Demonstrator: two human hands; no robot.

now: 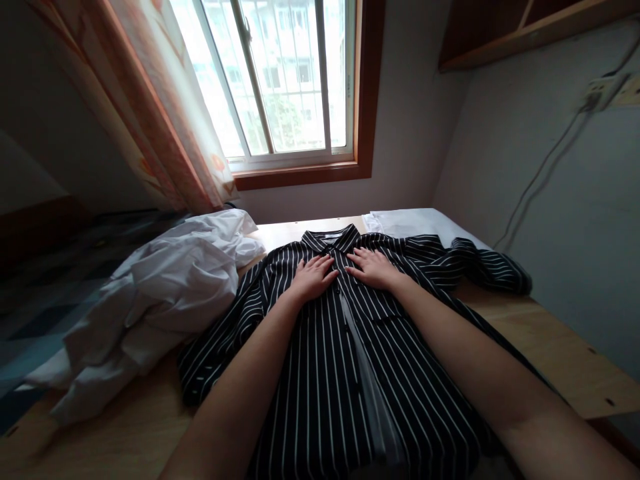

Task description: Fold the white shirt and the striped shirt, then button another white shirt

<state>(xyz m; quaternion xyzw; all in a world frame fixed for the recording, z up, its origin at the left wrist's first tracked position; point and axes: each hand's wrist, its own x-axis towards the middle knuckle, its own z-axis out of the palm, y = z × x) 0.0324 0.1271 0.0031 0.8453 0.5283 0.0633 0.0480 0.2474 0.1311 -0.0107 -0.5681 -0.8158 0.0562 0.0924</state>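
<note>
I have both sets of fingers lying palm-side down, lightly spread and flat, with no fold pinched between them that I can see. The left hand [316, 277] and the right hand [374, 269] rest on a black button-front shirt of cloth with thin white stripes [320, 360], just below its pointed striped collar [331, 238]. The left fingers slant up toward the collar; the right ones turn in toward the button line between the hands. From my viewpoint, the collar lies just beyond both sets of fingertips, neither hand clearly nearer. The shirt's long axis runs from there back toward me between the forearms, its front parted lower down. The sleeve on my left bends back toward me; the one on my right reaches out sideways. Underneath is a pale wooden tabletop [560, 340]. Farther out, a crumpled white cloth garment [170, 287] lies to the left, and a flat white piece of fabric [413, 220] sits beyond the right shoulder, below a wood-framed sliding window [290, 87].
</note>
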